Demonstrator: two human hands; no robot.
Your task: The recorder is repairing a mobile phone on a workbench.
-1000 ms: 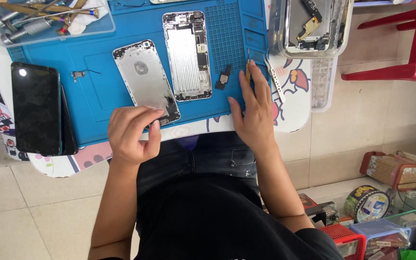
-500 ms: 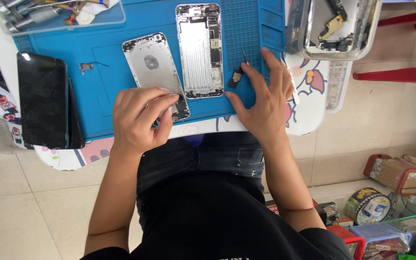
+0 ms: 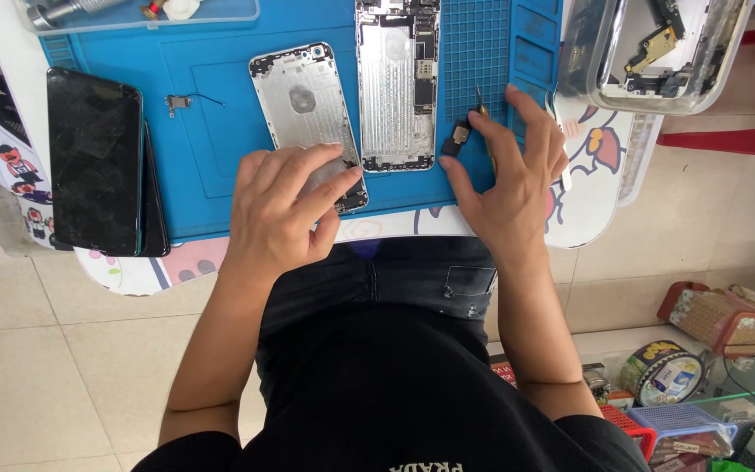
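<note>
Silver phone back housing [image 3: 306, 109] lies face down near the front edge of a blue silicone repair mat [image 3: 211, 131], and the left hand [image 3: 286, 205] rests on its lower end with fingers spread flat, pressing rather than gripping. Just beside it to the right lies an opened phone chassis [image 3: 398, 83] with its board and metal shield showing. The right hand [image 3: 509, 170] sits on the mat beyond that, thumb and forefinger pinching a small black component [image 3: 456, 137], with thin tweezers [image 3: 482, 109] touching the fingers. A tiny metal bracket with a wire [image 3: 181, 102] lies apart on the mat's left part. Off the mat's left edge a black phone with a dark screen [image 3: 93, 162] rests on another dark slab. The mat covers a small white table with cartoon prints [image 3: 587, 183], standing on a pale tiled floor [image 3: 63, 376]. A clear plastic tray [image 3: 670, 57] at the upper right holds another phone frame and loose parts; a shallow clear tray [image 3: 133, 13] at the top left holds tools. On the floor to the right stand a tape roll [image 3: 661, 371], a reddish box [image 3: 718, 316] and a small blue basket [image 3: 679, 421].
</note>
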